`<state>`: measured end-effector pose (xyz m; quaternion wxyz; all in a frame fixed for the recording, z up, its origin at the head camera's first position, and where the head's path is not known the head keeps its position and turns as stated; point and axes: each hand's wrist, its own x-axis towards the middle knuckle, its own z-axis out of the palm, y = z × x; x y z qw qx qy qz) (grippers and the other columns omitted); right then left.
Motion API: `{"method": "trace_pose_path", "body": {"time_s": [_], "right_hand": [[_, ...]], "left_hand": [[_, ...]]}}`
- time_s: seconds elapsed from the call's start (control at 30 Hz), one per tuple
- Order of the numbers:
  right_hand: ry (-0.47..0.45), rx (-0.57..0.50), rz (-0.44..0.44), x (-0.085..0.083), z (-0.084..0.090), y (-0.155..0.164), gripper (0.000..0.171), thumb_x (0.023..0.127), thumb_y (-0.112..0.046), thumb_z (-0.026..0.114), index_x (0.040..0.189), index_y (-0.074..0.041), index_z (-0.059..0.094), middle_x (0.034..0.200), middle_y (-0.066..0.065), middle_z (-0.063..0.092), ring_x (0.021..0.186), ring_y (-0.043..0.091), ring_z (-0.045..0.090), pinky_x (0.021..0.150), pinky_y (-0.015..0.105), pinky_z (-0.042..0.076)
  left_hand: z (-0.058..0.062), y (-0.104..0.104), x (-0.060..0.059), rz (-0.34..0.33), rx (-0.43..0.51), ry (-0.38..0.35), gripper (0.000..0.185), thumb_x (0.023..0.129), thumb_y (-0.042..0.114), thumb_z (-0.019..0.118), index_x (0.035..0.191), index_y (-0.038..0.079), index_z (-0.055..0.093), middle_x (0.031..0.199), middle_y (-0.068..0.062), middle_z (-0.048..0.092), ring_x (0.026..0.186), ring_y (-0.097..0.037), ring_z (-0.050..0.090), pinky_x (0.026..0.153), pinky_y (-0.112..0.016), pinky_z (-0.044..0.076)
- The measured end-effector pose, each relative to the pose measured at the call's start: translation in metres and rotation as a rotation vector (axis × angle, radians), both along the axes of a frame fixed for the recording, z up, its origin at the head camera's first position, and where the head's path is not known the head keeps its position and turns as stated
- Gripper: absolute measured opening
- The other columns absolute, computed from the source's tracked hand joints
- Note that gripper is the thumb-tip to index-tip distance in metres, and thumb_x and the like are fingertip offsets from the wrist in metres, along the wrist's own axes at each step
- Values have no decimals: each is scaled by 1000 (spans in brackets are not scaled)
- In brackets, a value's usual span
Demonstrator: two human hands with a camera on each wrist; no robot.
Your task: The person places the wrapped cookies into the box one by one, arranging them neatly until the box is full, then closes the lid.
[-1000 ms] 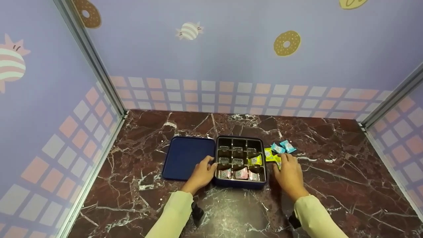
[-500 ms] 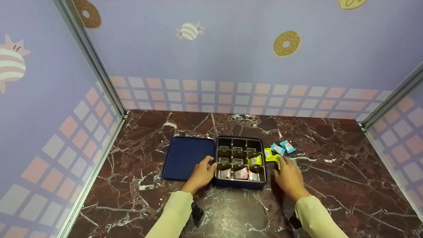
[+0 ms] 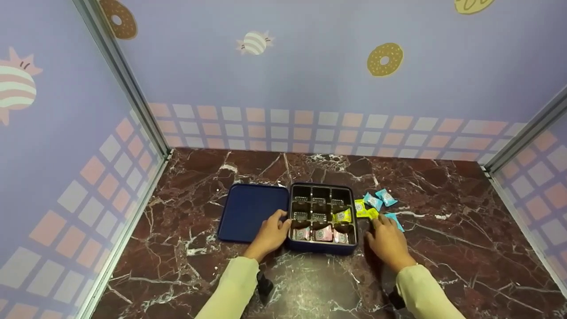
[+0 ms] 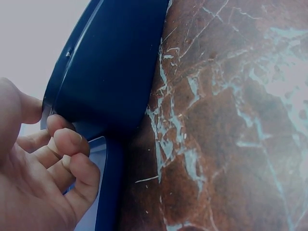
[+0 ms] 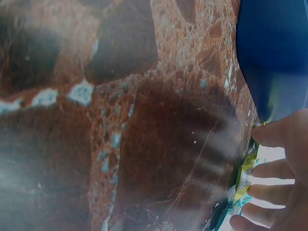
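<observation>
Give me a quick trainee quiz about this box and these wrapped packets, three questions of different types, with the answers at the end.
1. How many compartments does the box have?
2. True or false: the right hand is over the blue lid.
3. The packets in the row nearest the person are: A yellow, B pink, C blue.

Key: 1. Nine. 2. False; it is by the loose yellow packets. 3. B.

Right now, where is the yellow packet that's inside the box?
In the head view, the yellow packet sits in the middle row, right-hand column of the box, directly behind a pink packet and left of the loose yellow packets.
</observation>
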<state>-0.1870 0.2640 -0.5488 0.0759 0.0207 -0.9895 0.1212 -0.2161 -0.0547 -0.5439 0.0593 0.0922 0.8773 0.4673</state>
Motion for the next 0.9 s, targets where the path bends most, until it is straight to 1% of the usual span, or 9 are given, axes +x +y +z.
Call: {"method": "trace_pose_path", "body": {"time_s": [0.17, 0.27, 0.33, 0.43, 0.5, 0.6, 0.67, 0.77, 0.9], "right_hand": [[40, -2, 1, 2, 1, 0, 33, 84, -18, 69, 105, 7, 67, 119, 30, 58, 110, 48, 53, 93, 58, 43], [77, -14, -8, 3, 1, 0, 25, 82, -18, 70, 95, 3, 69, 112, 27, 61, 105, 47, 55, 88, 58, 45], [86, -23, -21, 3, 1, 1, 22, 82, -17, 71, 93, 2, 69, 110, 26, 62, 103, 46, 56, 85, 58, 46], [88, -18, -42, 2, 2, 2, 26, 82, -18, 71, 96, 3, 67, 108, 26, 62, 99, 46, 57, 80, 59, 46], [82, -11, -53, 1, 2, 2, 31, 82, -19, 71, 102, 4, 65, 107, 26, 62, 97, 47, 57, 78, 60, 46], [75, -7, -63, -3, 1, 3, 40, 83, -19, 70, 112, 6, 60, 107, 28, 61, 96, 48, 57, 76, 61, 46], [75, -16, -66, -5, 0, 4, 42, 83, -19, 70, 115, 7, 58, 106, 29, 61, 95, 49, 57, 76, 62, 46], [93, -27, -70, -7, -2, 6, 41, 82, -16, 71, 112, 8, 57, 105, 30, 61, 95, 49, 57, 75, 61, 46], [132, -32, -74, -9, -7, 9, 36, 79, -13, 73, 105, 7, 58, 101, 30, 62, 91, 49, 57, 73, 60, 46]], "left_hand": [[-1, 0, 0, 8, -8, -3, 31, 99, 21, 53, 123, 3, 55, 63, 4, 41, 55, -13, 39, 56, -28, 34], [-1, 0, 0, 9, -11, -7, 31, 99, 21, 53, 123, 3, 55, 64, 3, 42, 56, -14, 40, 57, -28, 35], [0, 1, -1, 9, -13, -14, 31, 99, 21, 52, 124, 3, 55, 65, 3, 43, 57, -14, 41, 58, -28, 35], [0, 1, -1, 0, -14, -26, 33, 99, 22, 51, 126, 3, 54, 64, 3, 42, 56, -14, 40, 58, -28, 35], [0, 0, -1, -4, -16, -36, 34, 100, 23, 51, 127, 3, 54, 63, 3, 41, 55, -13, 38, 57, -28, 33], [0, 0, -2, -5, -13, -41, 35, 100, 23, 51, 128, 3, 53, 61, 4, 38, 52, -13, 35, 55, -27, 31], [0, 0, -2, 2, -14, -40, 34, 100, 23, 51, 127, 3, 54, 61, 5, 37, 52, -12, 35, 55, -27, 31], [0, 0, -3, 7, -12, -38, 33, 99, 22, 51, 126, 3, 54, 61, 5, 37, 52, -12, 35, 54, -26, 31], [0, 1, -2, 3, -13, -42, 33, 100, 22, 51, 126, 4, 54, 62, 4, 39, 54, -13, 37, 56, -27, 32]]}}
